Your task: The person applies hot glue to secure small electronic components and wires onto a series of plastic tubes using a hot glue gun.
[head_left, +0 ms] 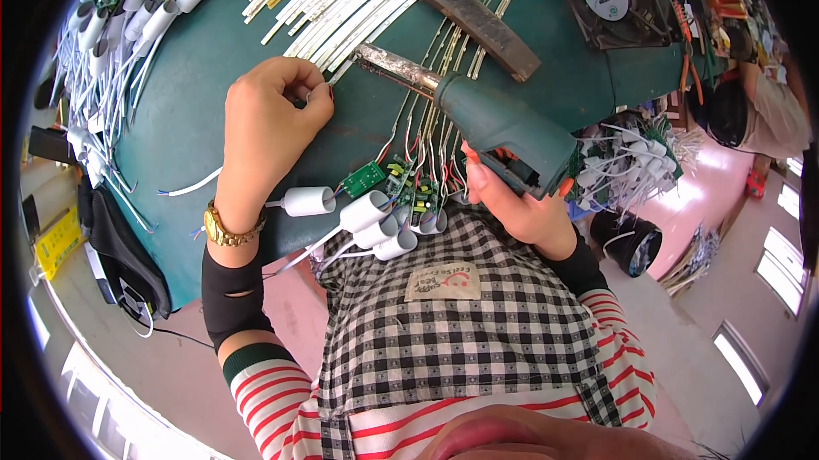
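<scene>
Left hand (271,123): fingers narrow, contents cannot be determined, near white strips (345,23) | Right hand (522,217): fingers around green gun (503,123) | Gun: tip near strips, above worktop (189,80)

Has a big dark green table (183,140) across the top and middle; has a shiny pink floor (717,174) on the right, with a white glow (682,194) on it; shows bright white windows (740,363) near the right edge, and more bright panes (90,404) low on the left; looks well lit.
</scene>
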Tool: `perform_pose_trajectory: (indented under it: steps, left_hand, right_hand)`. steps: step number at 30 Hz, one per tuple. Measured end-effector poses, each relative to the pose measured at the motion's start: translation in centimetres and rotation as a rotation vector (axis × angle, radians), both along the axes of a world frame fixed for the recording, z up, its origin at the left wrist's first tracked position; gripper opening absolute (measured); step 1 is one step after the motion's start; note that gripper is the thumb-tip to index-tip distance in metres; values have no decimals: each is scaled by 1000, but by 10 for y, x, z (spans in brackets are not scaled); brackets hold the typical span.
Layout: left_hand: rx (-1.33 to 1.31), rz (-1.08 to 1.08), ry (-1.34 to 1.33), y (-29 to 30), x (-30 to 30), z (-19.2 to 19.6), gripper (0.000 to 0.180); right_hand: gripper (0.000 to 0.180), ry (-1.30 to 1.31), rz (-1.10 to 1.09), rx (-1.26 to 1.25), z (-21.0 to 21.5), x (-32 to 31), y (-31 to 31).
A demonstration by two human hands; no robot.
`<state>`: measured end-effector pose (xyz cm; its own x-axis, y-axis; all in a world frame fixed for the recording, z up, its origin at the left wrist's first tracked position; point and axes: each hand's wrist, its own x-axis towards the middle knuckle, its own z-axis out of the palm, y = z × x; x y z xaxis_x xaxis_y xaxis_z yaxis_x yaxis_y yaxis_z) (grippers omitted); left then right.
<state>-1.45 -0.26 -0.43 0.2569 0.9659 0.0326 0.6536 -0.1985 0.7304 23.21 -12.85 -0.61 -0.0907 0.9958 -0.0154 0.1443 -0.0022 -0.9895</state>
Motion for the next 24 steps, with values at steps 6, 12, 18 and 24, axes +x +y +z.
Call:
perform_pose_trajectory:
  steps: [6,12,18,24]
  left_hand:
    - [-29,-30,58,2,0,1,8]
    - [-120,-25,45,4,-1,4,7]
    - [-139,-23,30,5,-2,4,7]
    - [-112,-25,19,5,0,2,6]
  right_hand:
    - [25,19,-19,-35,8,-4,3]
    - [27,-46,25,-5,1,2,-2]
    - [20,-225,232,161,13,5,3]
    - [20,-125,236,146,16,-5,3]
